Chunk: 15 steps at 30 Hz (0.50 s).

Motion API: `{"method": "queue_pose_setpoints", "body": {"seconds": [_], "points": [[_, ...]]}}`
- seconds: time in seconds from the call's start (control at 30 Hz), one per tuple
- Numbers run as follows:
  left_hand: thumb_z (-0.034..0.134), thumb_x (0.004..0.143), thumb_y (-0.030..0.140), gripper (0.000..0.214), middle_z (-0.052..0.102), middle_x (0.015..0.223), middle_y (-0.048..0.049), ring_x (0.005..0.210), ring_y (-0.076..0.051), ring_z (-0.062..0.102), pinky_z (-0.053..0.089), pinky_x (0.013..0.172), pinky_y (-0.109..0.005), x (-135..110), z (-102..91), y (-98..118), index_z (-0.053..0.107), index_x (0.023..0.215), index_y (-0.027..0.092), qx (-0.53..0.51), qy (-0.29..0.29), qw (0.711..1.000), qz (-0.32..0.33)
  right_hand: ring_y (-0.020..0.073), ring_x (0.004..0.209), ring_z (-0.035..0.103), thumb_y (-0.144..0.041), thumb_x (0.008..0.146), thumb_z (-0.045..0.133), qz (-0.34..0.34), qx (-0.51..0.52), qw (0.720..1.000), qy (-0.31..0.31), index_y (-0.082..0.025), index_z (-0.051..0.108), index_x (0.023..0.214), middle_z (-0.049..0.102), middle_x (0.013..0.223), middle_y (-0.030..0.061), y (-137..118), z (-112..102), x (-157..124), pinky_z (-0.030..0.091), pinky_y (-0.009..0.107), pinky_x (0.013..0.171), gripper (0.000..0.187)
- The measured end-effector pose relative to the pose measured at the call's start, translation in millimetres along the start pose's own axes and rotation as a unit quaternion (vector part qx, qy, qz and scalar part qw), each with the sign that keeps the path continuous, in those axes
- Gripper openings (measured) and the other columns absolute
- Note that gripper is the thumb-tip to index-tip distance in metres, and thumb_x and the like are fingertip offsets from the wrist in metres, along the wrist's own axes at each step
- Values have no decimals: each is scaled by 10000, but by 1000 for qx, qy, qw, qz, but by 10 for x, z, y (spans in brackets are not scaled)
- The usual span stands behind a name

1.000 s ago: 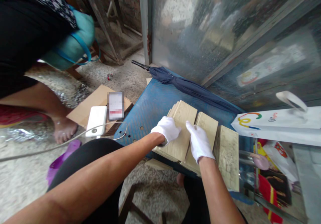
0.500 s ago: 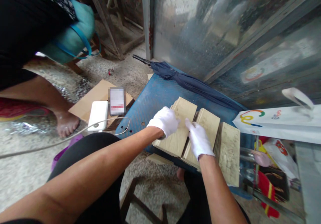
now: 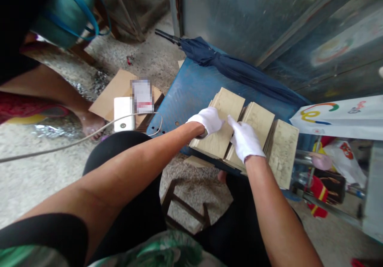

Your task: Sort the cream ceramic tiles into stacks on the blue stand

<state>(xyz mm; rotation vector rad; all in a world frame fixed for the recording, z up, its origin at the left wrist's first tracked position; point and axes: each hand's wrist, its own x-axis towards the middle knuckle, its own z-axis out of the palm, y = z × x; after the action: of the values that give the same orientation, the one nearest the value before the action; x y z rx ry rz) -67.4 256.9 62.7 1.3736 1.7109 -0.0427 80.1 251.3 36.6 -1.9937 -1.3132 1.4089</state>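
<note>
Both of my hands wear white gloves and are over pale thin wooden boards stacked in three rows on a blue plastic seat. My left hand (image 3: 208, 121) is on the left stack (image 3: 220, 137), fingers curled under and mostly hidden; what they hold, if anything, does not show. My right hand (image 3: 245, 139) lies over the gap between the left stack and the middle stack (image 3: 257, 119), its index finger stretched toward the left hand. Farther right is the right stack (image 3: 283, 153), its top board stained dark and untouched. A small space separates the two hands.
A folded navy umbrella (image 3: 230, 67) lies along the back of the blue seat (image 3: 182, 87). A white power bank (image 3: 123, 113) with a cable sits on cardboard (image 3: 110, 91) at left, near another person's foot (image 3: 92, 127). A white printed bag (image 3: 344, 117) is at right.
The view has shifted, so the seat and boards appear higher and slightly right. Both hands stay over the same stacks, with little change in their pose.
</note>
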Motion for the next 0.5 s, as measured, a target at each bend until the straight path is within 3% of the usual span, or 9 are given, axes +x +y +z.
{"method": "queue_pose_setpoints", "body": {"seconds": [0.3,0.5], "points": [[495,886,454,543,627,1213,-205,1124,-291,597,467,887,-305,-71,-54,59,542,1237,42,23,-2,1000,1,219,786,649,-589,727,669,-23,34,999,-3,-190,646,800,669,705,35,96,7,65,510,328,708,406],[517,861,463,556,625,1210,-193,1123,-281,594,464,903,-307,-78,-64,26,546,1242,58,34,0,999,21,219,752,655,-590,770,628,-39,-14,999,-12,-168,666,863,668,699,43,101,-1,44,510,347,720,434]]}}
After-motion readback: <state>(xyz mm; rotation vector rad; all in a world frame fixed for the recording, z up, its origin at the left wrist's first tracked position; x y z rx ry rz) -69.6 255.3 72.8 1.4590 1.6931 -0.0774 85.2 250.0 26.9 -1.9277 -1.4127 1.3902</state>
